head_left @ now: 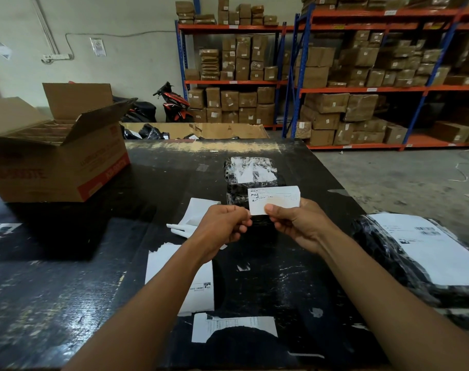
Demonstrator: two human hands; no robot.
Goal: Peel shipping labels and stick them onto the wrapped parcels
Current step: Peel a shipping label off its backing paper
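Note:
Both hands hold one small white shipping label (pixel 275 198) above the black table (pixel 67 277). My left hand (pixel 222 226) pinches its lower left corner, while my right hand (pixel 295 223) grips its bottom edge with the thumb on the front. Just beyond the label lies a black wrapped parcel (pixel 250 172) with white patches on top. A second, larger black wrapped parcel (pixel 388 253) with a white label stuck on it lies at the right edge. More label sheets (pixel 161 266) lie under my left forearm, and curled backing paper (pixel 196 218) lies near my left hand.
An open cardboard box (pixel 57 159) stands at the table's left. Another printed sheet (pixel 228 328) lies near the front edge. Beyond the table stand a low cardboard bin (pixel 228 129), a scooter (pixel 174 103) and racks (pixel 361 89) full of brown boxes. Bare concrete floor (pixel 402 175) is to the right.

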